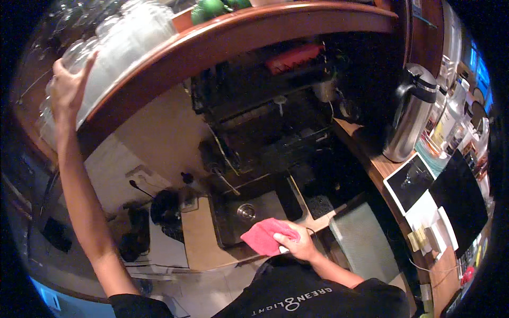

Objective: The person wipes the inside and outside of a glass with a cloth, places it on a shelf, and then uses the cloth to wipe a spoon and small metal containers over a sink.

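Left hand: my left hand (66, 87) is raised to the upper left of the frame, its fingers (89, 62) spread flat against a clear drinking glass (87, 79) in the row on the wooden shelf (222, 40); the hand is open and pressing, not wrapped around the glass.
Right hand: my right hand (299, 241) sits low in the centre of the frame, its fingers curled closed on a pink cloth (265, 233).
Cloth: it is bunched in my grip, most of it sticking out to the left of my knuckles, just above the steel sink (249, 214) and its round drain (246, 212).
Glasses: they stand packed side by side along the curved shelf edge, well apart from the cloth and far up from my right hand; the one I touch is at the near end of the row.
Doing it well: I judge the glass needs a full wrap of the fingers before it leaves the shelf, since its neighbours touch it and could tip; a slow, straight lift seems safest.
Around: a dark dish rack (265, 106) sits above the sink, and a steel jug (411, 114) stands on the tabletop (379, 167) at the right.
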{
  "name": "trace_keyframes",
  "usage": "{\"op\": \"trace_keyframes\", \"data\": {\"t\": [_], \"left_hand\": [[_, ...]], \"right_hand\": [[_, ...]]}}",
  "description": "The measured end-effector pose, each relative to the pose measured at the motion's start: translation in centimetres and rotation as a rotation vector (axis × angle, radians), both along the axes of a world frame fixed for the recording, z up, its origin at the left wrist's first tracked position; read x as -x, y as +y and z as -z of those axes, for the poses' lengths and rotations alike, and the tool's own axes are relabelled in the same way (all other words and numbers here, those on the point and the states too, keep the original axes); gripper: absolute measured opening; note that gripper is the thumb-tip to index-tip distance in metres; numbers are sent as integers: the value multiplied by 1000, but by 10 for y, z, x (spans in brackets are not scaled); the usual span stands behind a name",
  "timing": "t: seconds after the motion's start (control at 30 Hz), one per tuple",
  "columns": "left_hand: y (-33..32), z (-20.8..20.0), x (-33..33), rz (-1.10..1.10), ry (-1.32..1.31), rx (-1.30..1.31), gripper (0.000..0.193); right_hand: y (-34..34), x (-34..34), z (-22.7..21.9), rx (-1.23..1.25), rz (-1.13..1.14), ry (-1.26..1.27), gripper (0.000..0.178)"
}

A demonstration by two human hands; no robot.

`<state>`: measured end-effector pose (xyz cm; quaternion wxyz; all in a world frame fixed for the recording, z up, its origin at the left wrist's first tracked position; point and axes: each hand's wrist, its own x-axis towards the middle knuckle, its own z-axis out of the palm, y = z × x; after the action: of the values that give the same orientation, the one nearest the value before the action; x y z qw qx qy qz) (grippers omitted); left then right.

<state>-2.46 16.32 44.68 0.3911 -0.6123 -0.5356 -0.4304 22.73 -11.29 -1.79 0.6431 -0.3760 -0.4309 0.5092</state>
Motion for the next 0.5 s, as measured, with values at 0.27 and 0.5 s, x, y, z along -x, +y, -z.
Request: {"op": "trace_keyframes", "data": {"t": [0.27,0.5], "left_hand": [[-28,14,-10,-182,157,-447,96],[-105,208,-183,1060,565,19,32]], "right_hand": [[-25,-68,18,121,113,163,46],[-41,-119,43,274,53,807,56]]}}
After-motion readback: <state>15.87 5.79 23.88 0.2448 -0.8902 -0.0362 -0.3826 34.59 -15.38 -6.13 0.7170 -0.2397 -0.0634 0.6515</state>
